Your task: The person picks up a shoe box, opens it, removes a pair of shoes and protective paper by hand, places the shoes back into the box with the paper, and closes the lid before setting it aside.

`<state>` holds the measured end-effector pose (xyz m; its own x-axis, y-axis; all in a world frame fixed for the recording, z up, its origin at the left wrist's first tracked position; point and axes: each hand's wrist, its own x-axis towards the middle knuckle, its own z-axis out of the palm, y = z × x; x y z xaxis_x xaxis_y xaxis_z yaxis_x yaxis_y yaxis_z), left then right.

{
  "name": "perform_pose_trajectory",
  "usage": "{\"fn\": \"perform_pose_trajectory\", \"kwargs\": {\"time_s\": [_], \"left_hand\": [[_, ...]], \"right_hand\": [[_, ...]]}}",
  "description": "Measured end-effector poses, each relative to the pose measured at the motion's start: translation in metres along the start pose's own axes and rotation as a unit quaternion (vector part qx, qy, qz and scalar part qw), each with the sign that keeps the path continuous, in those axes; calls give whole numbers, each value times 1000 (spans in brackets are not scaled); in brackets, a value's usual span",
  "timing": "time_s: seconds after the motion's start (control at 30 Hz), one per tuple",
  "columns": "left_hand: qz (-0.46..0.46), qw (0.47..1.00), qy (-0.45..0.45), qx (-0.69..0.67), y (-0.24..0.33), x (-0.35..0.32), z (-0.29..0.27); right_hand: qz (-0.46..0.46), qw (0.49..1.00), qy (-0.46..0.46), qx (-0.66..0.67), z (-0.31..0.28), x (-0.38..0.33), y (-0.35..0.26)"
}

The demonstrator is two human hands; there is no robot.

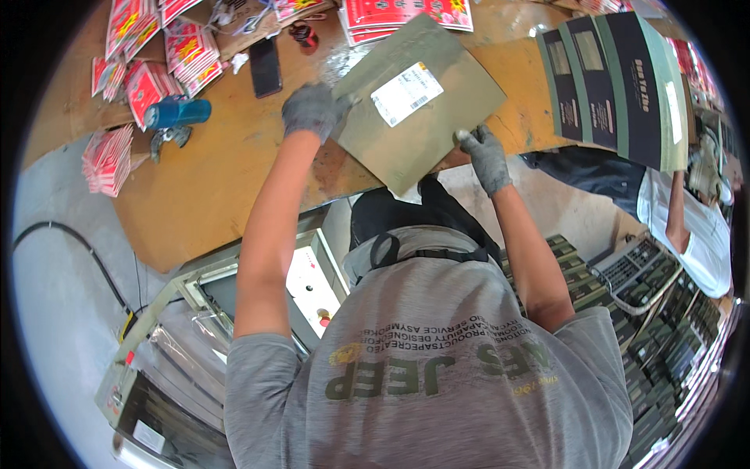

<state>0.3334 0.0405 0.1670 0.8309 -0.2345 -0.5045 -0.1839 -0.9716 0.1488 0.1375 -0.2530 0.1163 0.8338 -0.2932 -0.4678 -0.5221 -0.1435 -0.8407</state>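
Two gloved hands are at one flat green package (pixel 437 94), which is slanted above the near edge of the bench (pixel 183 203), its lowest corner pointing to the person's waist. The right hand (pixel 486 160) is clamped on its right lower edge: the thumb lies on the upper face, while the other fingers are partly hidden at the edge. The left hand (pixel 314 112) is at the left corner and a little blurred; one finger reaches over the face, but I cannot tell whether its other fingers are closed below. A white label (pixel 406 94) is on the package, and the underside is out of sight. Beyond the left hand are a black phone (pixel 266 69) and a small dark red bottle (pixel 304 36), and further left a blue bottle (pixel 178 112). Bundles of red packets (pixel 191 55) are partly cut by the upper rim. At right stand dark boxes (pixel 617 86); they cover the hand of a co-worker (pixel 691 234), so I cannot say whether it touches them. The person's grey shirt (pixel 437 305) and left arm hide part of a machine (pixel 306 285), and toward the dark round rim the stacked boxes (pixel 648 375) become difficult to separate.
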Motion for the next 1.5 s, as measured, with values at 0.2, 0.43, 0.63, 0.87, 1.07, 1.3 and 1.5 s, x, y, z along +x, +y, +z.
{"fn": "perform_pose_trajectory", "kwargs": {"time_s": [0.2, 0.43, 0.63, 0.87, 1.07, 1.3, 1.5], "left_hand": [[-14, 984, -78, -160, -6, -70, 63], [-4, 970, 0, -243, -2, -95, 96], [-77, 965, -31, -249, -25, -43, 83], [-72, 867, 436, -229, -44, 125, 59], [-46, 843, 326, -425, -96, 217, 56], [28, 642, 129, -755, 6, 52, -4], [-114, 383, -206, -893, 77, -77, 9]], "right_hand": [[-35, 996, 78, 2, -5, -4, 12], [-88, 970, 128, -189, 10, 5, 2], [-102, 951, 159, -246, 15, 26, -7], [-14, 917, 225, -330, 38, -12, -2], [-41, 919, 225, -322, 40, -8, -6], [-246, 899, 199, -305, 40, -20, -61], [-329, 874, -6, -357, 61, -35, -151]]}}
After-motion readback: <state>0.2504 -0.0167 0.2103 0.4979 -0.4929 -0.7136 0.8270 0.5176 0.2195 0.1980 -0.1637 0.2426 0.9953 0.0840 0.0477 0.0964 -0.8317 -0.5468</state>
